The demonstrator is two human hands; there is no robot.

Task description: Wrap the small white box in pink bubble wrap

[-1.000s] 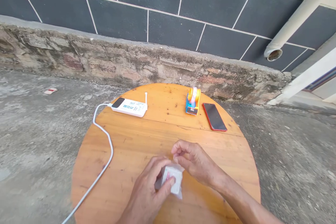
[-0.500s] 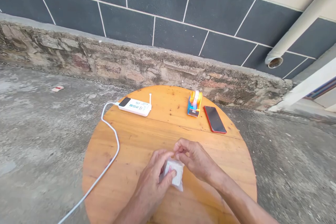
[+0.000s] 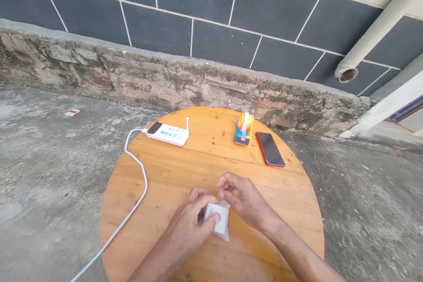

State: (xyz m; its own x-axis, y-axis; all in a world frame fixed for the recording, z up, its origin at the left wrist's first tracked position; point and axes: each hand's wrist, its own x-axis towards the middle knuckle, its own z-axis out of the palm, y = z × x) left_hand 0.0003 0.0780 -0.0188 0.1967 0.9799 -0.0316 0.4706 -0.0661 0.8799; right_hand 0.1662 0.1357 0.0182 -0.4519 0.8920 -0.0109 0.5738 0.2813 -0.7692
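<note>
A small white packet (image 3: 220, 219) in clear plastic is held over the near middle of the round wooden table. My left hand (image 3: 194, 218) grips it from the left, thumb on its face and fingers behind. Just up and right of the packet is my right hand (image 3: 239, 196), its thumb and index finger pinched together by the top edge of the plastic. Whether anything is between those fingertips is too small to tell.
On the table (image 3: 139, 211) lie a white power bank (image 3: 168, 134) with a white cable (image 3: 144, 194), a tape dispenser (image 3: 243, 130) in blue and yellow, and a red-edged phone (image 3: 270, 149). Behind stands a stone-based wall (image 3: 148, 75) with a pipe (image 3: 370, 44).
My left hand and the packet have shifted slightly left, and the fingertips of my two hands have moved a little farther apart.
</note>
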